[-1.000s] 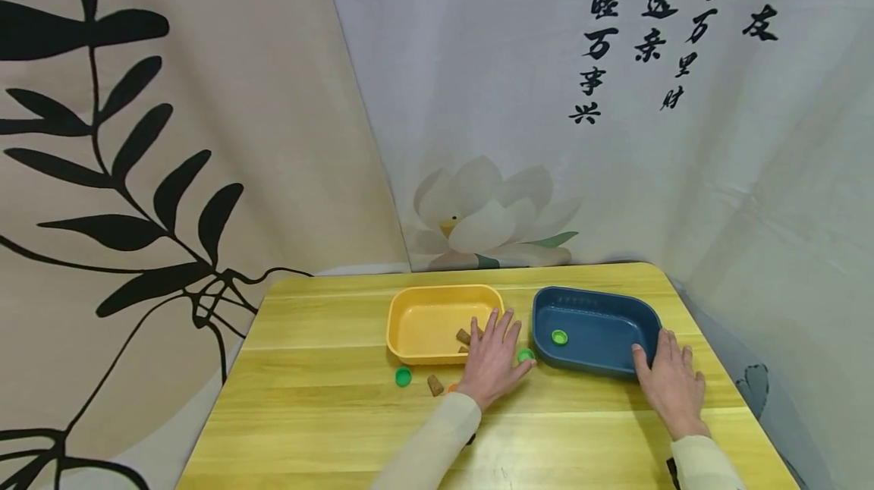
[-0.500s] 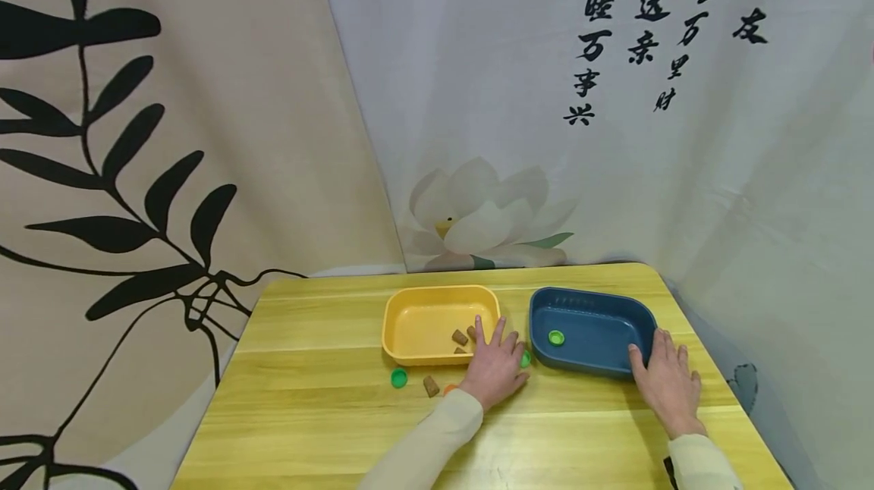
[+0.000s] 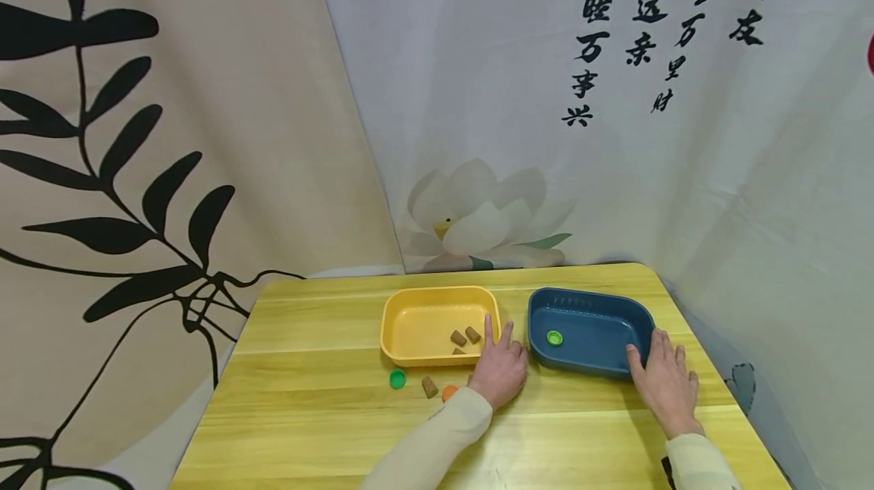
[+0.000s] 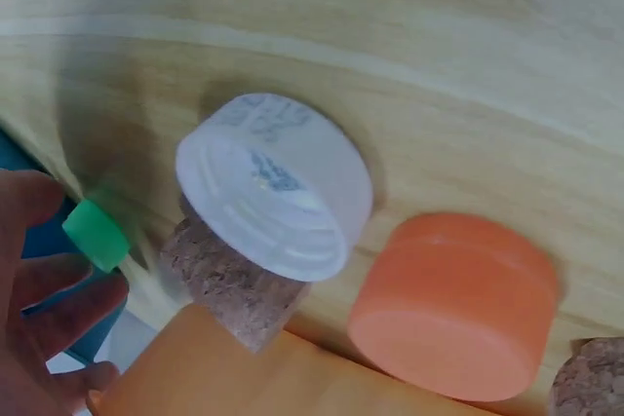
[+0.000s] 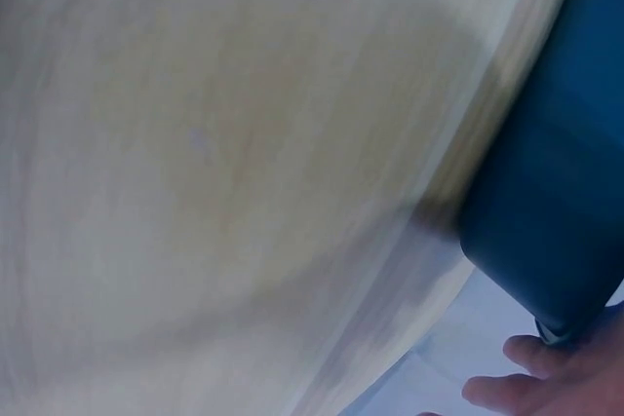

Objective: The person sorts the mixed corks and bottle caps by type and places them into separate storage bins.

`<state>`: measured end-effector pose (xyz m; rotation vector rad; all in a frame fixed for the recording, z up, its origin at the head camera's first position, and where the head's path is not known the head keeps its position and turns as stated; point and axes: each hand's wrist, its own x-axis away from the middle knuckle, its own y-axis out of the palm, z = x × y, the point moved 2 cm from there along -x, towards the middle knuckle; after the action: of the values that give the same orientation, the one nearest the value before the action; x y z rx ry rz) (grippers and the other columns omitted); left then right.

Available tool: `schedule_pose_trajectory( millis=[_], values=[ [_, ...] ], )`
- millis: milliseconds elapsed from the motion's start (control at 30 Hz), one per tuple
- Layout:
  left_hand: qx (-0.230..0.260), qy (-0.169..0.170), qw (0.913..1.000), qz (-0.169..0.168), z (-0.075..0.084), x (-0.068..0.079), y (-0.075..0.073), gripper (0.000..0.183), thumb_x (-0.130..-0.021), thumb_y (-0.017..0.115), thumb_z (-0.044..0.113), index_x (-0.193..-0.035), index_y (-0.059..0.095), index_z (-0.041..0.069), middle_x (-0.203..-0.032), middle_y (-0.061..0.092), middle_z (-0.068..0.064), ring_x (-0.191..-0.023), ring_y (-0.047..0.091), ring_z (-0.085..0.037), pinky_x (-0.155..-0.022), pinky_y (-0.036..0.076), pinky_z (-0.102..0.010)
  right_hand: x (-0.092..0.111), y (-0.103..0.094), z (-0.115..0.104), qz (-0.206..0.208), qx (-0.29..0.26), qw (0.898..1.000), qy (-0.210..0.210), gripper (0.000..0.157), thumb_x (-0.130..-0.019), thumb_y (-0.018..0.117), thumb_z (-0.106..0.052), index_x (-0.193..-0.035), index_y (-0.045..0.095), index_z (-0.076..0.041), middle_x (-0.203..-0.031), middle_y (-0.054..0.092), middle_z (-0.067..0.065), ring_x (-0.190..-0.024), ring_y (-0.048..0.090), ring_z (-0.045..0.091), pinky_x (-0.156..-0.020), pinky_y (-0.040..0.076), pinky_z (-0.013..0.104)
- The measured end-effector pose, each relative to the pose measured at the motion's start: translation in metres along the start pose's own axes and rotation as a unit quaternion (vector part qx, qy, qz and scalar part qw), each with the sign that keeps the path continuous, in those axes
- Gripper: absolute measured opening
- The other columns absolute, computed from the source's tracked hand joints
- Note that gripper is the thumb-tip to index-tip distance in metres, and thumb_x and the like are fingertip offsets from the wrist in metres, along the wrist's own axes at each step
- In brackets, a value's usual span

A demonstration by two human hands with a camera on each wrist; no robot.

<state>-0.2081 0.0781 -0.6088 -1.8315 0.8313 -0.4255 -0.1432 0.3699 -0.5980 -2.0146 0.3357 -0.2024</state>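
Note:
In the head view my left hand [image 3: 501,372] reaches down between the yellow tray [image 3: 388,346] and the blue tray [image 3: 580,366], index finger stretched forward. The left wrist view shows its thumb and bent fingers pinching a small green bottle cap [image 4: 96,234]. That cap is hidden under the hand in the head view. My right hand [image 3: 665,384] grips the blue tray's near right corner, thumb over the rim and fingers along the outside. Inside the blue tray lies another green cap [image 3: 554,338]. Several corks [image 3: 458,338] lie in the yellow tray.
On the table [image 3: 287,414], before the yellow tray, lie a darker green cap [image 3: 397,378], a cork [image 3: 429,387] and an orange cap [image 3: 449,393]. Close to the left wrist, a white cap [image 4: 278,187] leans on another cork [image 4: 229,284]. A printed cloth [image 3: 478,95] hangs behind.
My left hand has gone from spread fingers to curled ones, with the index finger still out. The green cap beside it has become covered. My right hand stays on the blue tray.

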Motion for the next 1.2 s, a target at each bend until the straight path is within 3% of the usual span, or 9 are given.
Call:
schedule_pose_trajectory(
  millis=[100, 367, 633, 767, 900, 1033, 1200],
  values=[
    [-0.004, 0.004, 1.0000, 0.005, 0.000, 0.001, 0.001, 0.030, -0.100, 0.063, 0.037, -0.129, 0.072, 0.033, -0.128, 0.069, 0.009, -0.146, 0.043, -0.029, -0.115, 0.015, -0.076, -0.001, 0.001, 0.000, -0.003, 0.001, 1.000, 0.003, 0.087, -0.109, 0.030, -0.056, -0.160, 0.012, 0.011, -0.163, 0.016, 0.037, -0.146, 0.012, 0.063, -0.106, 0.012, 0.084],
    [-0.019, 0.017, 0.9991, 0.032, 0.001, 0.006, 0.002, 0.025, -0.099, 0.067, 0.027, -0.122, 0.074, 0.031, -0.125, 0.070, 0.008, -0.140, 0.050, -0.025, -0.114, 0.021, -0.076, -0.002, 0.003, 0.001, -0.007, 0.006, 1.000, 0.007, 0.086, -0.109, 0.031, -0.056, -0.161, 0.011, 0.010, -0.164, 0.015, 0.036, -0.146, 0.011, 0.063, -0.107, 0.012, 0.083],
    [0.023, 0.018, 0.9958, 0.087, 0.001, 0.016, -0.003, 0.014, -0.099, 0.067, 0.026, -0.110, 0.075, 0.026, -0.118, 0.071, 0.005, -0.132, 0.056, -0.022, -0.114, 0.020, -0.076, -0.002, 0.001, -0.001, -0.006, 0.010, 1.000, 0.005, 0.085, -0.110, 0.032, -0.055, -0.161, 0.011, 0.011, -0.164, 0.016, 0.036, -0.146, 0.013, 0.063, -0.106, 0.013, 0.084],
    [0.055, -0.001, 0.9917, 0.116, -0.002, 0.021, -0.008, 0.019, -0.098, 0.068, 0.038, -0.108, 0.076, 0.024, -0.113, 0.071, 0.005, -0.130, 0.058, -0.020, -0.114, 0.022, -0.074, -0.001, 0.001, -0.001, -0.005, 0.009, 1.000, 0.001, 0.086, -0.110, 0.031, -0.055, -0.161, 0.011, 0.011, -0.164, 0.016, 0.036, -0.146, 0.013, 0.063, -0.105, 0.013, 0.084],
    [0.090, -0.031, 0.9859, 0.138, -0.005, 0.025, -0.014, 0.024, -0.093, 0.072, 0.041, -0.110, 0.076, 0.024, -0.112, 0.071, 0.006, -0.129, 0.059, -0.019, -0.114, 0.025, -0.073, 0.000, 0.001, -0.002, -0.005, 0.007, 1.000, -0.001, 0.087, -0.109, 0.031, -0.056, -0.160, 0.012, 0.011, -0.163, 0.016, 0.037, -0.145, 0.013, 0.064, -0.105, 0.012, 0.085],
    [0.125, -0.058, 0.9797, 0.146, -0.006, 0.029, -0.020, 0.027, -0.091, 0.075, 0.040, -0.113, 0.075, 0.025, -0.115, 0.071, 0.008, -0.130, 0.057, -0.019, -0.117, 0.019, -0.071, 0.000, 0.001, -0.001, -0.006, 0.006, 1.000, -0.003, 0.088, -0.109, 0.031, -0.057, -0.160, 0.013, 0.012, -0.162, 0.017, 0.037, -0.144, 0.014, 0.064, -0.103, 0.013, 0.086],
    [0.136, -0.082, 0.9732, 0.166, -0.009, 0.032, -0.027, 0.031, -0.089, 0.077, 0.042, -0.115, 0.074, 0.025, -0.115, 0.070, 0.008, -0.129, 0.058, -0.018, -0.118, 0.019, -0.070, 0.002, 0.003, -0.002, -0.007, 0.005, 1.000, -0.008, 0.089, -0.108, 0.030, -0.058, -0.160, 0.013, 0.012, -0.162, 0.017, 0.038, -0.145, 0.014, 0.064, -0.103, 0.013, 0.086]
  ],
)
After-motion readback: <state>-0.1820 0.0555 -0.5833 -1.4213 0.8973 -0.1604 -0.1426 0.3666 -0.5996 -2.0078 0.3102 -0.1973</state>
